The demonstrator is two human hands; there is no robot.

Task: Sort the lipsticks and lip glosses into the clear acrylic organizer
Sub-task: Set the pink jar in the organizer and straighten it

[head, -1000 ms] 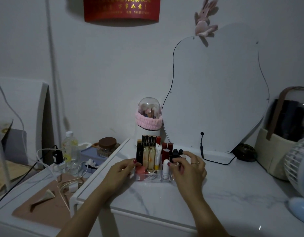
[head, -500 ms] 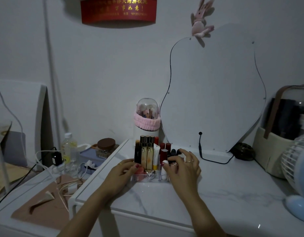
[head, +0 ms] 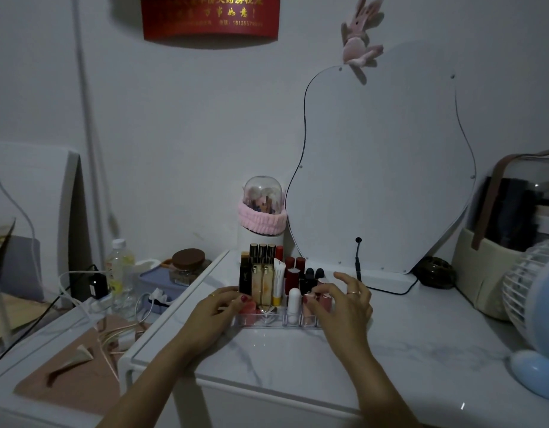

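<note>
The clear acrylic organizer (head: pixel 279 323) stands on the white marble tabletop (head: pixel 298 359). It holds a black lipstick (head: pixel 245 279), gold lip glosses (head: pixel 262 282), a white and yellow tube (head: pixel 278 281), red lipsticks (head: pixel 295 267), black lipsticks (head: pixel 313 274) and a white lip balm (head: pixel 293 301). My left hand (head: pixel 211 316) grips the organizer's left front corner, thumb against it. My right hand (head: pixel 341 307) reaches over the right end, thumb and fingers closed on a pink lipstick (head: pixel 324 299) in a front compartment, index finger raised.
Behind the organizer are a domed brush holder with a pink band (head: pixel 262 211) and a large curved mirror (head: pixel 384 168) with a black cable (head: pixel 358 257). At the right stand a fan (head: pixel 536 304) and a lidded storage case (head: pixel 514 230). A bottle (head: pixel 120 273), jar (head: pixel 188 264) and chargers clutter the lower left surface.
My right hand has come forward from the black lipsticks at the back to the pink ones in front. My left hand stays on the organizer's left corner.
</note>
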